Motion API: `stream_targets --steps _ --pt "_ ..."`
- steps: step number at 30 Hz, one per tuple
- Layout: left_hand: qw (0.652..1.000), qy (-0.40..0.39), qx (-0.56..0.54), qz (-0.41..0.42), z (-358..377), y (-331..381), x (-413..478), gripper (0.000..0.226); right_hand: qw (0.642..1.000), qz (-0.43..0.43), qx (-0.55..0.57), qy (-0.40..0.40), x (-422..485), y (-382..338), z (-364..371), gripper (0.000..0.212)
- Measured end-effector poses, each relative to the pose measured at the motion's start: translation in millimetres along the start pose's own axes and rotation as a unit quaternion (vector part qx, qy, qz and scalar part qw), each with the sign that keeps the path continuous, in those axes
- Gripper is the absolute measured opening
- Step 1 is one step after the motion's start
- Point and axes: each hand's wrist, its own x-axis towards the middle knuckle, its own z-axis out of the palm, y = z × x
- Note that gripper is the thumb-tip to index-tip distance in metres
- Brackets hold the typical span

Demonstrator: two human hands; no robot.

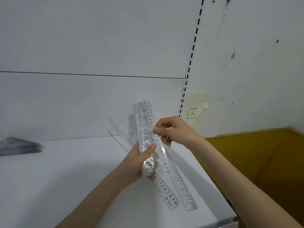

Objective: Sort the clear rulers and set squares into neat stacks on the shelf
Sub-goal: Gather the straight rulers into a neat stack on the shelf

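Two hands on one bundle. My read, working outward:

- Left hand (139,163) grips a bundle of clear rulers (144,122) round its lower half. The fingers are curled behind and the thumb is pressed flat across the front face.
- The bundle stands near upright with its top leaning a little left toward the back panel. It is held above the shelf (82,178), and its lower end looks clear of the shelf surface.
- Right hand (171,130) pinches the bundle's right edge with thumb and forefinger, about mid-length and just above the left thumb. The other fingers are loosely curled. I can't tell if it has one ruler or several.
- Under the hands, two loose rulers lie flat on the shelf, running toward the front right corner. The short ruler (166,191) has a scale ending at 10. The long ruler (184,186) lies just beside it on the right, has stencil holes, and ends at 20. Their upper ends are hidden by the bundle.
- Behind the bundle, more clear pieces (120,130) lean on the back panel. They are too blurred to tell ruler from set square.
- At the far left of the shelf is a flat stack of set squares (19,146), blurred and well apart from the hands.
- The only container is an open cardboard box (255,153), right of the shelf and lower. I see only its inner walls, so I can't tell the contents.
- A slotted upright (192,51) runs up the wall, with a paper note (195,104) bearing a boxed X just right of it.
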Motion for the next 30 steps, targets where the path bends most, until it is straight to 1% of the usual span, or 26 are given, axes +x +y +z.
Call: stream_targets --steps 2,4,6,8,10,12,14,17,20,22,24,26,28,29,30 --pt "1.000 0.004 -0.005 -0.012 -1 0 1 0.044 0.997 -0.020 -0.058 0.043 1 -6 -7 0.017" --pt "1.000 0.008 -0.007 -0.020 -3 2 2 0.044 0.996 -0.033 -0.055 0.055 3 -12 -15 0.020" --pt "1.000 -0.016 -0.001 -0.020 -6 3 2 0.048 0.996 -0.050 -0.064 0.024 3 -16 -17 0.021" --pt "0.999 -0.043 0.015 -0.024 -10 2 2 0.047 0.993 -0.069 -0.096 -0.017 4 -18 -13 0.018" --pt "0.997 -0.058 0.028 -0.038 -10 1 1 0.052 0.991 -0.072 -0.109 -0.042 7 -20 -9 0.016" --pt "0.995 -0.090 0.031 -0.043 -8 1 1 0.055 0.988 -0.059 -0.130 -0.054 10 -22 -7 0.015" --pt "0.991 -0.119 0.032 -0.043 -7 1 0 0.053 0.986 -0.040 -0.153 -0.060 12 -24 -5 0.017" --pt "0.991 -0.114 0.027 -0.059 -9 0 0 0.051 0.986 -0.007 -0.158 -0.055 13 -23 -1 0.020" --pt "0.990 -0.123 0.021 -0.063 -10 -1 0 0.044 0.989 0.017 -0.139 -0.049 11 -24 8 0.022" --pt "0.991 -0.117 0.027 -0.067 -11 -1 1 0.042 0.987 0.029 -0.153 -0.039 10 -26 14 0.021" --pt "0.992 -0.105 0.036 -0.067 -9 -2 1 0.039 0.976 0.031 -0.214 -0.022 9 -28 19 0.023" --pt "0.993 -0.084 0.046 -0.063 -8 -5 2 0.038 0.954 0.014 -0.299 0.012 9 -30 23 0.035" --pt "0.995 -0.056 0.062 -0.051 -8 -7 2 0.041 0.931 0.012 -0.360 0.059 9 -34 31 0.052" --pt "0.996 -0.047 0.068 -0.041 -7 -7 2 0.041 0.917 0.013 -0.391 0.077 9 -36 36 0.058" --pt "0.996 -0.042 0.073 -0.034 -7 -8 2 0.042 0.901 0.009 -0.426 0.083 9 -37 42 0.059"
